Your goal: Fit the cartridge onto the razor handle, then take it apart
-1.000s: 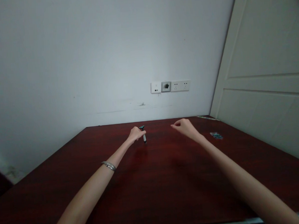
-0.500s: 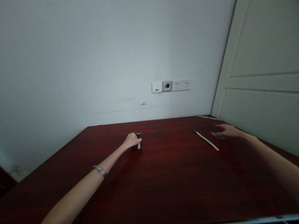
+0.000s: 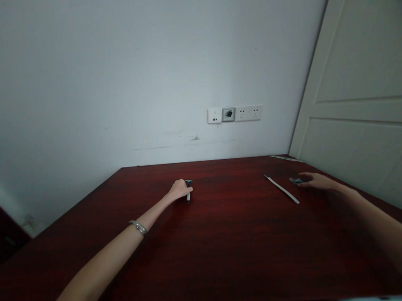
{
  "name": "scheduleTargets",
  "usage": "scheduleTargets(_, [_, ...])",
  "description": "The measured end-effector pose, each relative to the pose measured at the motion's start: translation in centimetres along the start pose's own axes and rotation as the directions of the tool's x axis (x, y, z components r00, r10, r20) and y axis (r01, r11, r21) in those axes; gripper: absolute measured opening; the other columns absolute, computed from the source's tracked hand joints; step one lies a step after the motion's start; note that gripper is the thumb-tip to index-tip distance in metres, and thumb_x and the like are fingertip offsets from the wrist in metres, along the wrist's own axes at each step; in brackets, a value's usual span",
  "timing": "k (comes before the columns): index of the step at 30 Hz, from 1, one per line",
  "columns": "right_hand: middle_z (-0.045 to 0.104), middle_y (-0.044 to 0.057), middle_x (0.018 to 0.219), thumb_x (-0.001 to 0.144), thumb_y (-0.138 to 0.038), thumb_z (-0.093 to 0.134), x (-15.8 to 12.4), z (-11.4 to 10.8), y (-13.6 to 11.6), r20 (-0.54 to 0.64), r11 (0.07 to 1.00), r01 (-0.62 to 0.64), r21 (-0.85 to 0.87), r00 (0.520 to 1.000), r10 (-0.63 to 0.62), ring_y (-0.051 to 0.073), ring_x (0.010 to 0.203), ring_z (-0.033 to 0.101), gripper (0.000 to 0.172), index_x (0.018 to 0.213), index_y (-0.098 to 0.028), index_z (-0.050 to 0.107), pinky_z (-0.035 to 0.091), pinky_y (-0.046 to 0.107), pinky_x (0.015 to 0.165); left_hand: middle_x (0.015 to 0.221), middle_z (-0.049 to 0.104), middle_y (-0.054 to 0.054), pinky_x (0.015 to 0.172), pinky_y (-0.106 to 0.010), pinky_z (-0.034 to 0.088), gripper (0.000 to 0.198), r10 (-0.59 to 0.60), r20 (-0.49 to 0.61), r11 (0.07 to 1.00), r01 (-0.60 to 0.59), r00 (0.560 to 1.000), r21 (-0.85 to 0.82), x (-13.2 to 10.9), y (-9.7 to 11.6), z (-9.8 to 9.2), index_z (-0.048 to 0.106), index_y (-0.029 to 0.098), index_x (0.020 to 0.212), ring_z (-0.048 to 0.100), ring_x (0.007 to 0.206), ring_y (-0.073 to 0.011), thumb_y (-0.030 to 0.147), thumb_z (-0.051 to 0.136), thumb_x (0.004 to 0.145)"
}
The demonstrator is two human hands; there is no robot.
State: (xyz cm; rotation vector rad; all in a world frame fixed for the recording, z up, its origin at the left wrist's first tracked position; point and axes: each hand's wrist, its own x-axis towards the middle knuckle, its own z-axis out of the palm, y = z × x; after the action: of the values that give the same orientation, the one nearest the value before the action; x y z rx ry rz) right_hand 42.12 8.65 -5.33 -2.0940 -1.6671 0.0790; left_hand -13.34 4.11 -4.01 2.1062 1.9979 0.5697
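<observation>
My left hand (image 3: pixel 179 189) is curled round a small razor-like tool (image 3: pixel 188 190) with a teal head and a white handle, held upright on the dark red table (image 3: pixel 226 243). Far to the right, my right hand (image 3: pixel 315 182) pinches a small teal and grey piece (image 3: pixel 295 180) that lies on the table. A thin white strip (image 3: pixel 281 189) rests flat just left of that hand, apart from it. A metal bracelet (image 3: pixel 138 227) sits on my left wrist.
A white wall stands behind the table with a row of sockets (image 3: pixel 234 114). A pale door (image 3: pixel 364 110) closes off the right side. Something thin and flat (image 3: pixel 285 157) lies at the table's far right corner.
My right hand swung from the middle out to the right, left the white strip on the table and closed on the small teal piece. My left hand lowered the tool slightly.
</observation>
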Motion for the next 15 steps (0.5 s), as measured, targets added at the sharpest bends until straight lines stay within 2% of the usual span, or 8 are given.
scheduleTargets(1, [0.060,0.023,0.109,0.060,-0.019,0.070,0.6,0.3,0.7,0.130,0.997,0.056,0.062,0.989,-0.063,0.022,0.096,0.060,0.049,0.106,-0.008,0.063,0.041,0.022,0.078,0.052,0.061,-0.004,0.046,-0.021,0.034,0.025,-0.007,0.011,1.000,0.007,1.000,0.015,-0.1,0.1,-0.1,0.058,0.016,0.046,0.056,0.052,-0.0143,0.035,0.054,0.063])
scheduleTargets(3, [0.056,0.021,0.117,0.060,-0.025,0.069,1.6,0.9,2.0,0.249,0.986,0.110,0.126,0.958,-0.139,0.025,0.105,0.056,0.059,0.115,-0.008,0.057,0.040,0.026,0.087,0.056,0.062,-0.005,0.048,-0.021,0.035,0.026,-0.025,0.037,0.998,0.023,0.999,0.051,-0.2,0.2,-0.2,0.061,0.015,0.050,0.057,0.055,-0.0142,0.035,0.053,0.064])
scheduleTargets(6, [0.057,0.017,0.117,0.058,-0.033,0.067,2.6,1.6,3.4,0.265,0.982,0.132,0.138,0.950,-0.165,0.028,0.105,0.055,0.064,0.117,-0.011,0.054,0.039,0.032,0.092,0.060,0.064,-0.005,0.049,-0.021,0.036,0.027,-0.042,0.065,0.995,0.036,0.997,0.091,-0.3,0.3,-0.3,0.063,0.014,0.056,0.058,0.058,-0.0145,0.037,0.052,0.065])
scheduleTargets(11, [0.056,0.020,0.117,0.056,-0.037,0.067,3.0,2.2,4.3,0.276,0.963,0.123,0.240,0.942,-0.189,0.027,0.104,0.056,0.070,0.118,-0.008,0.052,0.040,0.028,0.090,0.057,0.061,-0.005,0.045,-0.021,0.032,0.026,-0.020,0.065,0.996,0.014,0.998,0.088,-0.3,0.1,-0.2,0.061,0.014,0.053,0.057,0.056,-0.0142,0.035,0.052,0.065])
scheduleTargets(15, [0.059,0.020,0.113,0.058,-0.033,0.069,2.8,2.3,4.3,0.266,0.955,0.107,0.276,0.947,-0.182,0.025,0.099,0.059,0.063,0.115,-0.010,0.056,0.044,0.027,0.083,0.056,0.059,-0.004,0.045,-0.021,0.031,0.024,-0.002,0.066,0.997,-0.003,0.998,0.083,-0.3,0.1,-0.3,0.060,0.014,0.052,0.056,0.056,-0.0139,0.033,0.054,0.064])
